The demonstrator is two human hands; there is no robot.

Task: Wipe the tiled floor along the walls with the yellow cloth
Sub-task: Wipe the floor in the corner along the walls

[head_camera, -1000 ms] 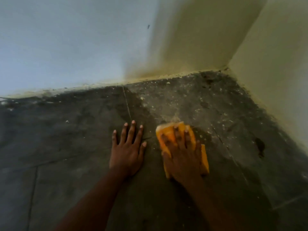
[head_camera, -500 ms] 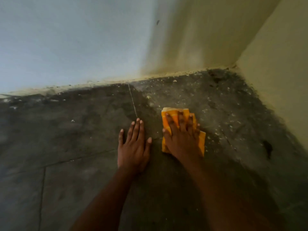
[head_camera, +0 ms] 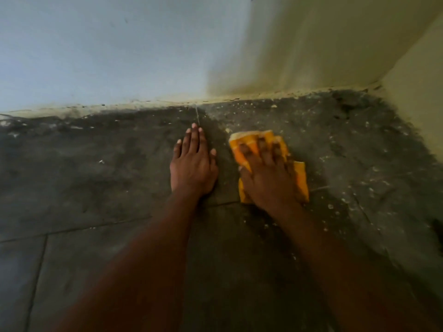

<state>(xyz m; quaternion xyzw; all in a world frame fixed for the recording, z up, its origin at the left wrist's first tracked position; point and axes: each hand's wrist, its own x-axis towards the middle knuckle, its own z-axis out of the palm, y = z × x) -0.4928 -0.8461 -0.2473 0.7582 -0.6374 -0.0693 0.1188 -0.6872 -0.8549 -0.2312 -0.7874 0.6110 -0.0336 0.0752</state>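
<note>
The folded yellow cloth [head_camera: 247, 143] lies flat on the dark tiled floor [head_camera: 96, 178], a short way in front of the far wall. My right hand [head_camera: 268, 178] presses down on it with fingers spread, covering most of its middle. My left hand [head_camera: 193, 166] rests flat on a bare tile just left of the cloth, fingers together, holding nothing. A tile joint runs between the two hands toward the wall.
The far wall [head_camera: 143, 56] meets the floor along a grimy pale strip. A side wall [head_camera: 422, 92] closes the corner at the right. White specks and debris [head_camera: 359, 164] litter the floor right of the cloth. A dark stain [head_camera: 438, 232] sits at the right edge.
Both hands have slid forward toward the far wall, the right one pushing the cloth ahead. The view has moved closer to the wall base.
</note>
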